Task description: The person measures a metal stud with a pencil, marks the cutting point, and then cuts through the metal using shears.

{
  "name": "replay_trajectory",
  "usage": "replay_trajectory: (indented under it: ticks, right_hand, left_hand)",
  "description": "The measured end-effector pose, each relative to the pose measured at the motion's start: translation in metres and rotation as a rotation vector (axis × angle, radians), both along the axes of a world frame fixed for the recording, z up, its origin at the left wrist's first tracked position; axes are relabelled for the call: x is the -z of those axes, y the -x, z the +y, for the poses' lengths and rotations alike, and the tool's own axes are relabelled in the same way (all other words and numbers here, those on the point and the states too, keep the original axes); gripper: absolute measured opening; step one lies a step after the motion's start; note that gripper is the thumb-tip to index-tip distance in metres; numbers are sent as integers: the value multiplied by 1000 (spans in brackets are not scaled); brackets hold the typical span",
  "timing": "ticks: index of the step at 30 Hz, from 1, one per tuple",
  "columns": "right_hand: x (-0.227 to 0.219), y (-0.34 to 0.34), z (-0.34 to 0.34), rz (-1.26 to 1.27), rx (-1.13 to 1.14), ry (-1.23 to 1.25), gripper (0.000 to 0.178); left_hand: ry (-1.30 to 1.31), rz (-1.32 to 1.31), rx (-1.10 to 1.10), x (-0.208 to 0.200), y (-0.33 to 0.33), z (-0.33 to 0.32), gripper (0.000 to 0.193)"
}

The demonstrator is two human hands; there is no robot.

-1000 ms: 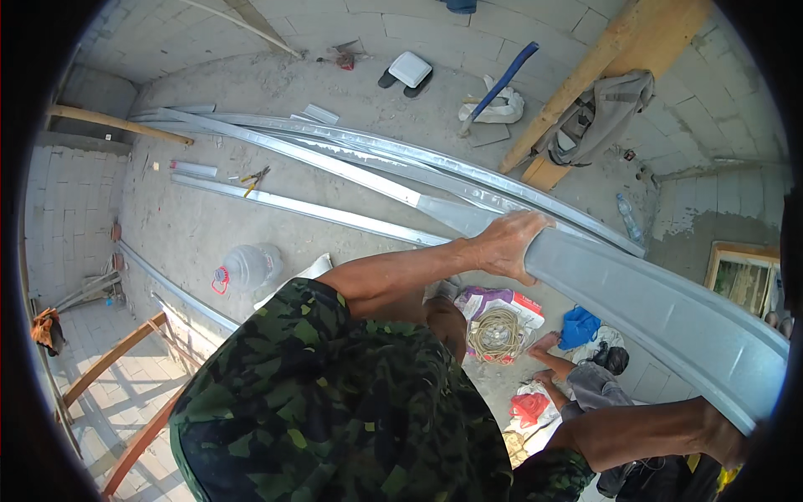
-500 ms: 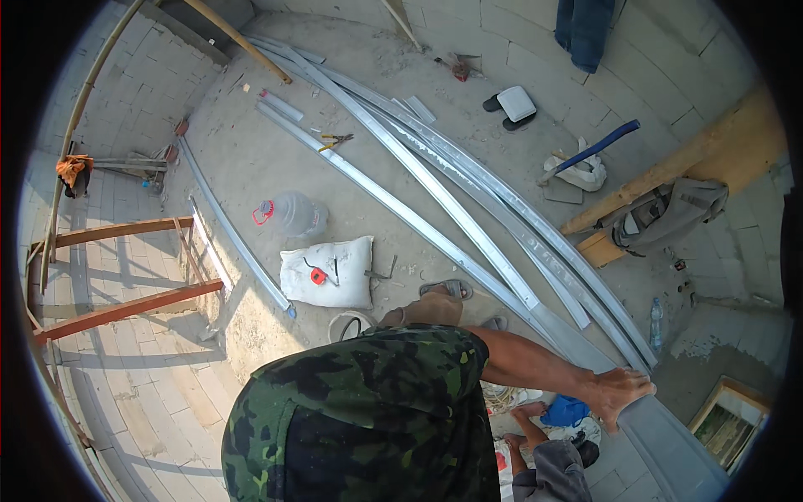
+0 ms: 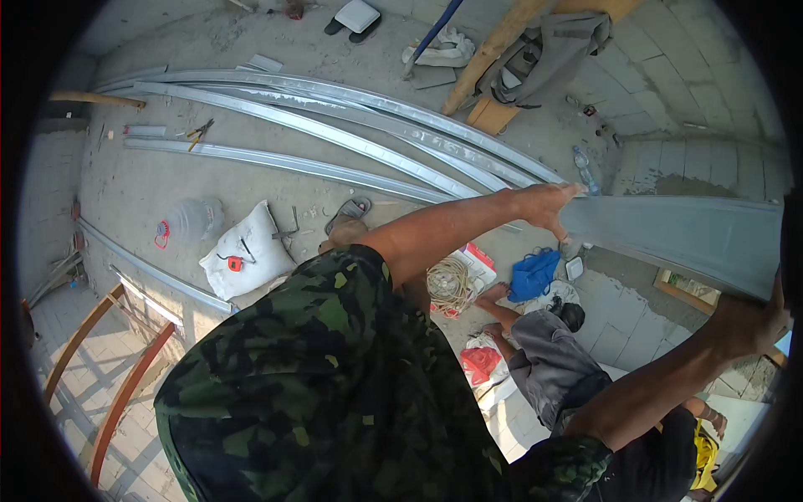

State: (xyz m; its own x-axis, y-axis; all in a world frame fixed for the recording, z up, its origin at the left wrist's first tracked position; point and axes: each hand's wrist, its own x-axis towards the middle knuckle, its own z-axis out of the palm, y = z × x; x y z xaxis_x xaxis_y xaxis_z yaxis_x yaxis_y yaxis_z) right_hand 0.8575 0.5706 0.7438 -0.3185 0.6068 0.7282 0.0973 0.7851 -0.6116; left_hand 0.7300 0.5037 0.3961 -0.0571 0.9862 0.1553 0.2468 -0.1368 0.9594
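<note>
Overhead, I carry a metal sheet (image 3: pixel 677 238), left hand (image 3: pixel 548 207) and right hand (image 3: pixel 753 322) both gripping its edges; lowering needs care above the crouching person (image 3: pixel 556 360).

Building site, open-air, unfinished. Bare concrete floor (image 3: pixel 142 192), dusty, in sun. Long grey metal profiles (image 3: pixel 335 134) lying in rows across far floor. Rough block walls (image 3: pixel 669 92) at right. Timber plank (image 3: pixel 502 42) leaning far right. White sack (image 3: pixel 247 263), coil of rope (image 3: pixel 449 284), plastic water jug (image 3: pixel 191 222) scattered mid floor. Wooden rails (image 3: pixel 100 360) near left. Second person (image 3: pixel 556 368) crouched near right.
</note>
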Motion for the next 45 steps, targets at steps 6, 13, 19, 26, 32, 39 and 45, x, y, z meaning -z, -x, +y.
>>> replay_trajectory:
  ticks: [6, 13, 19, 26, 32, 39, 45]
  right_hand:
    - [50, 127, -53, -117, -251, -85, 30]
    - [111, 263, -155, 113, -317, -331, 71]
    - [152, 324, -232, -158, -429, -129, 85]
    - [140, 299, -223, -84, -507, -148, 83]
    - [87, 216, -102, -58, -452, -194, 88]
    - [-6, 55, 48, -106, -525, 95, 43]
    - [-26, -24, 96, 162, -324, -138, 35]
  left_hand:
    - [-71, -206, -514, -101, 143, -114, 94]
    - [-700, -182, -815, -303, 244, -260, 111]
    - [-466, -9, -1018, -290, 257, -319, 109]
    - [-519, -58, -932, -283, 244, -338, 107]
    - [-475, 261, -779, -273, 191, -268, 104]
    - [-160, 127, -902, -199, 150, -214, 92]
    - [167, 38, -976, -151, 133, -226, 84]
